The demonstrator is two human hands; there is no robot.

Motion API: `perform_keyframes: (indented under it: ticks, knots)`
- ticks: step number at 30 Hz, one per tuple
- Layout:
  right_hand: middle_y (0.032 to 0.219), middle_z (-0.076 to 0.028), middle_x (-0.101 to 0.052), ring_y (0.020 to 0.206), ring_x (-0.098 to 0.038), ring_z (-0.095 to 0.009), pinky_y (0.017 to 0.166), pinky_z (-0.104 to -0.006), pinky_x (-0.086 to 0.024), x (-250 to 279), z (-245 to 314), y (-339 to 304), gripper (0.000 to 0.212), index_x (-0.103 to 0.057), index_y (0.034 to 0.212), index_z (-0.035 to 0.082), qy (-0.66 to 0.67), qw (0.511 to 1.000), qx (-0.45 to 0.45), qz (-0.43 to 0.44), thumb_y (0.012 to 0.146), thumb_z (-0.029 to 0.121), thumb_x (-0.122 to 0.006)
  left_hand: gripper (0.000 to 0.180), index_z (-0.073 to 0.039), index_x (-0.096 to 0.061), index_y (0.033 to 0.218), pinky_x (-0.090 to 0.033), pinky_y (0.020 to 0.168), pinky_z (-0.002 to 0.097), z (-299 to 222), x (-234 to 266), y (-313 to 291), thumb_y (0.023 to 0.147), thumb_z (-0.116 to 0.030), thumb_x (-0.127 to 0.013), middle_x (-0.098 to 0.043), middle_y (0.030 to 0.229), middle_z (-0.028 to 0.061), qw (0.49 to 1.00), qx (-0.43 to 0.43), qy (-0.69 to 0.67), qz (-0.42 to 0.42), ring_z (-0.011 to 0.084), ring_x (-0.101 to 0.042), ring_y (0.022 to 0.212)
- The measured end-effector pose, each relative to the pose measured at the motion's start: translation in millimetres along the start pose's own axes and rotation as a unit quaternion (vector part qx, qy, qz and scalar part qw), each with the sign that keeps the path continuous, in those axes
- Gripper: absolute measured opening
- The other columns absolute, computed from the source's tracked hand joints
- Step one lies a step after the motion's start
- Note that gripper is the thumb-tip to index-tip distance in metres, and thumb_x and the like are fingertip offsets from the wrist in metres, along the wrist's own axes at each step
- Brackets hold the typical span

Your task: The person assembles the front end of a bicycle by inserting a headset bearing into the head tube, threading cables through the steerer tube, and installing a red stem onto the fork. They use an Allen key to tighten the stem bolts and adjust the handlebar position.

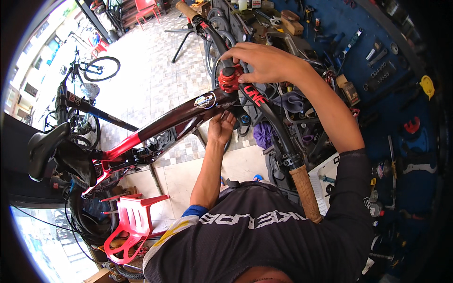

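A mountain bike frame point(174, 115), dark with red toward the rear, slants across the middle. At its front end sits a red stem point(229, 79) that clamps a black handlebar point(271, 115) with tan grips point(306, 193). My right hand point(257, 61) arches over the handlebar beside the stem, fingers bent on the bar and thumb close to the red clamp. Below the front of the frame, my left hand point(222, 126) is turned up with its fingers curled by the lower end of the head tube. What those fingers hold, if anything, is hidden.
A black saddle point(49, 151) stands at the bike's rear, near a red plastic chair point(132, 221). A blue tool wall point(377, 94) runs along the right, by a cluttered workbench point(264, 23). Another bicycle point(82, 104) stands at far left on the tiled floor point(146, 61).
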State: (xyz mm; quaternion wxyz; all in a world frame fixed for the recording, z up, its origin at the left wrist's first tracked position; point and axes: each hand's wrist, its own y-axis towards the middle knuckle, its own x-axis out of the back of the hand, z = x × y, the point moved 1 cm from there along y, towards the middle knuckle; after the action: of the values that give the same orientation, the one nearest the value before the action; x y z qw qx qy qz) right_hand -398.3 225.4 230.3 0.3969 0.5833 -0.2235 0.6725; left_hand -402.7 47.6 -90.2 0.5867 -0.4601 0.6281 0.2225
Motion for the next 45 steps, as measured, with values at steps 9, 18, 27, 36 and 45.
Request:
perform_keyframes:
  ticks: [9,18,27,36,45]
  knots:
    - [0.107,-0.013,-0.065,0.100,-0.064,-0.031,0.088,-0.0401,-0.049,1.3,-13.6,-14.3,0.025,-0.066,0.114,0.007,0.035,0.999,0.008,-0.039,0.091,0.014,-0.063,0.018,-0.001,-0.063,0.105,-0.052,0.085,0.0353,-3.8,-49.4,-58.8,0.098,-0.016,-0.059,-0.065,0.095,0.0079,0.948,-0.064,0.303,-0.076,0.0178,-0.063,0.091]
    - [0.098,-0.013,-0.068,0.095,-0.065,-0.032,0.086,-0.0410,-0.050,-1.6,-16.2,-10.2,0.020,-0.070,0.102,0.005,0.096,0.989,0.032,-0.104,0.089,0.016,-0.061,0.050,-0.002,-0.063,0.121,-0.049,0.090,0.0357,-57.3,-210.6,-91.3,0.075,-0.012,-0.082,-0.065,0.108,0.0140,0.500,-0.491,0.710,0.071,0.0262,-0.063,0.100]
    - [0.098,-0.009,-0.067,0.090,-0.066,-0.025,0.080,-0.0343,-0.051,-31.5,-13.9,-22.2,0.020,-0.071,0.106,0.005,0.158,0.967,0.007,-0.200,0.088,0.011,-0.064,0.041,0.004,-0.058,0.124,-0.057,0.083,0.0298,-42.7,-194.3,-55.0,0.087,-0.006,-0.074,-0.069,0.110,0.0143,0.731,-0.344,0.578,0.116,0.0168,-0.069,0.095]
    - [0.095,-0.005,-0.067,0.077,-0.063,-0.012,0.065,-0.0266,-0.049,-51.3,-12.1,-25.2,0.022,-0.071,0.105,0.005,0.203,0.944,-0.004,-0.261,0.085,0.005,-0.063,0.037,0.005,-0.059,0.120,-0.057,0.086,0.0320,-38.3,-194.2,-54.8,0.088,-0.008,-0.074,-0.069,0.109,0.0126,0.745,-0.352,0.559,0.090,0.0179,-0.068,0.097]
    - [0.084,-0.012,-0.064,0.076,-0.063,-0.025,0.070,-0.0352,-0.051,-55.8,-2.0,-30.4,0.016,-0.070,0.095,0.002,0.222,0.926,0.000,-0.306,0.080,0.005,-0.064,0.035,0.004,-0.060,0.118,-0.057,0.087,0.0325,-38.0,-195.0,-55.4,0.088,-0.007,-0.074,-0.069,0.107,0.0119,0.744,-0.356,0.559,0.083,0.0177,-0.068,0.098]
